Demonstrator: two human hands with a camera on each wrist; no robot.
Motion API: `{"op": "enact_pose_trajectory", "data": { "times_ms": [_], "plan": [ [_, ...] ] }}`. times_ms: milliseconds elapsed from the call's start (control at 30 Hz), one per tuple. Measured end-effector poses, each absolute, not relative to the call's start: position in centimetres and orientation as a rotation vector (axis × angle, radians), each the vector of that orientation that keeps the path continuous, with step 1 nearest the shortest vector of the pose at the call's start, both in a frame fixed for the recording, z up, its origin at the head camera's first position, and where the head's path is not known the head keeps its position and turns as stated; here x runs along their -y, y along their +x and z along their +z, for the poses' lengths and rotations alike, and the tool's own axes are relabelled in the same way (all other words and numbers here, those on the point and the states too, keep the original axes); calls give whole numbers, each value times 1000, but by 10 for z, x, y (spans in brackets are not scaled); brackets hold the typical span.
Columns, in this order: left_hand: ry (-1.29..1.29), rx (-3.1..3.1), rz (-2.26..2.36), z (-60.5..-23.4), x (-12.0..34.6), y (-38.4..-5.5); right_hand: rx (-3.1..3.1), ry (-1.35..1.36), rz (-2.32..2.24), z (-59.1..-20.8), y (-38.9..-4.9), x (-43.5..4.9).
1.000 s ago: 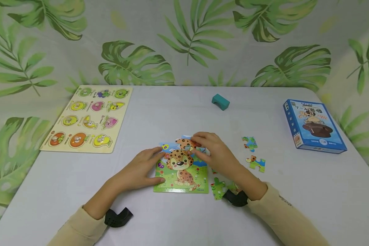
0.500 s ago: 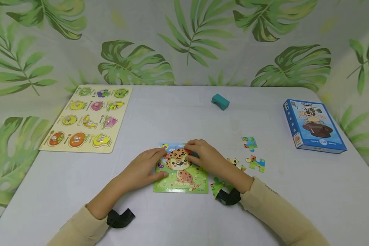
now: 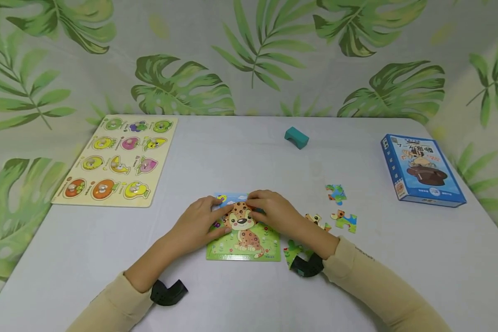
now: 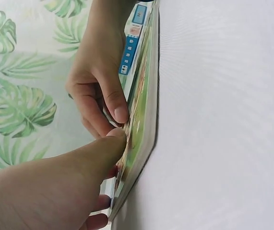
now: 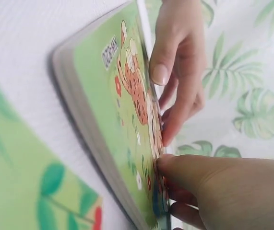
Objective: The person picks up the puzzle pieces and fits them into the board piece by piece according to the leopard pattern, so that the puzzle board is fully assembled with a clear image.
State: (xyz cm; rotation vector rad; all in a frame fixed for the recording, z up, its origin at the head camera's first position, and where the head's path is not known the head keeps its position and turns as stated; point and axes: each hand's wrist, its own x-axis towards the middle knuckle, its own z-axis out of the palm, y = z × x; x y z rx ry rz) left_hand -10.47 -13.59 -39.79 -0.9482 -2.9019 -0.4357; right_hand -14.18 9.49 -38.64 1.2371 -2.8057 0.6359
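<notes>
A jigsaw puzzle board (image 3: 242,256) with a seated spotted leopard cub lies flat in front of me. My left hand (image 3: 195,226) reaches over its left side, index finger and thumb spread and touching the picture beside the cub's head. At the upper right, my right hand (image 3: 275,212) holds a puzzle piece down against the board between thumb and fingers; the hand mostly hides that piece. In the right wrist view, the right thumb (image 5: 170,165) rests on the picture. Both hands' fingertips are close together in the left wrist view, near the thumb (image 4: 115,136) of my left hand.
Loose puzzle pieces (image 3: 345,220) lie right of the board, several partly under the right forearm. A fruit knob puzzle (image 3: 112,177) sits at the far left, a teal arch block (image 3: 296,137) at the back, a blue game box (image 3: 425,170) at the right.
The right hand has brought the spotted puzzle piece down from above the board's top edge onto its upper right. The left fingers have slid slightly right, onto the cub's head.
</notes>
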Motion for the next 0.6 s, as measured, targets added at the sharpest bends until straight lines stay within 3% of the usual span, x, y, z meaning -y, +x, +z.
{"op": "enact_pose_trajectory", "data": {
  "times_ms": [400, 600],
  "plan": [
    [-938, 2925, -475, -398, 136, -104, 3006, 1092, 766, -387, -137, -101],
    [-924, 2936, -472, -399, 136, -103, 3028, 1033, 1043, -381, -136, -105]
  ]
}}
